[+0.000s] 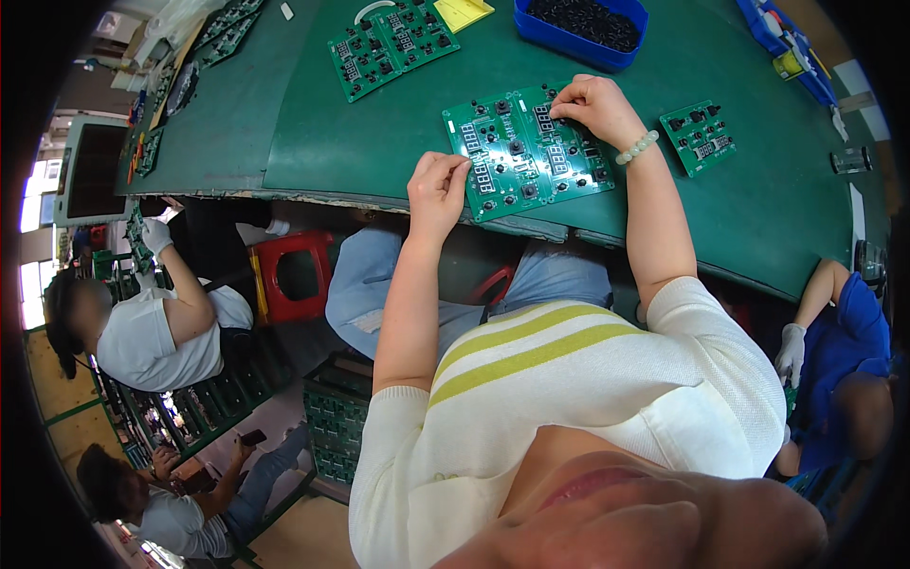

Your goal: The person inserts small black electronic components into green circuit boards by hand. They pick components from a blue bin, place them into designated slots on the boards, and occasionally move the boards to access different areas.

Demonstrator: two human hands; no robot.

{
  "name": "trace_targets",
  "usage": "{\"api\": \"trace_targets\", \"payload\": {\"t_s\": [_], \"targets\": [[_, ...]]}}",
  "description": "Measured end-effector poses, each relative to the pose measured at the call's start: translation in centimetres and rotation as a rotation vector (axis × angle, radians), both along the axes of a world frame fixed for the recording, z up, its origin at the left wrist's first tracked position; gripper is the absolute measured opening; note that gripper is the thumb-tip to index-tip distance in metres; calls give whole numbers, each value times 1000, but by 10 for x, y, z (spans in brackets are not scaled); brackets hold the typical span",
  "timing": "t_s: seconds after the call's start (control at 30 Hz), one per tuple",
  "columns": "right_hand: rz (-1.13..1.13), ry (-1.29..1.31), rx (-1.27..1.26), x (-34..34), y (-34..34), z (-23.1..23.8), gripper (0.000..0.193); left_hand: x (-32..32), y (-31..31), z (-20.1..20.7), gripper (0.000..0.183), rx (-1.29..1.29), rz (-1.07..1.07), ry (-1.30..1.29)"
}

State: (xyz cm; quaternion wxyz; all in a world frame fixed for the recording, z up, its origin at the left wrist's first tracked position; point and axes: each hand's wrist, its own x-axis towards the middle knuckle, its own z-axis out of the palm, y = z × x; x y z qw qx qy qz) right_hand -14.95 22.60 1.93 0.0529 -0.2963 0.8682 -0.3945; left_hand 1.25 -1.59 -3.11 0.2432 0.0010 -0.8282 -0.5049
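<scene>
A green circuit board panel [526,161] with black digit displays, round black parts and small buttons lies at the table's near edge. My left hand [439,192] is closed, with thumb and forefinger gripping the panel's left edge beside a display. At its far right corner my right hand [595,106] is closed in a pinch over another digit display [544,120]; whatever is between those fingertips is too small to make out. A smaller circuit board [699,138] lies apart to the right, and another board panel [391,47] lies farther off to the left.
Beyond the panel stands a blue bin [586,45] of small black parts, near a yellow paper pad [464,11]. More boards [227,28] lie far left. Co-workers sit at left and right. A red stool [293,277] and a crate of boards [334,422] stand below the table.
</scene>
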Motion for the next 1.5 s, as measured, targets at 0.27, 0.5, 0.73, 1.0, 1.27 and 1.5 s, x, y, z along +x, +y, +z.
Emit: {"api": "trace_targets", "payload": {"t_s": [0.27,0.5,0.73,1.0,1.27,1.5], "targets": [[175,78,8,-3,5,-2,15,-1,-3,-3,2,108,-33,-37],[71,88,41,4,1,7,15,1,-3,-6,4,163,-47,-32],[27,152,133,4,-1,0,16,-1,-1,-4,4,130,-30,-46],[-97,177,315,10,-19,11,14,-6,-6,-3,5,99,-59,-8],[-88,-492,-716,-54,28,-47,33,17,12,11,68,-403,-134,276],[-22,-545,-802,-28,-13,-21,32,19,7,-11,53,-497,-154,255]]}}
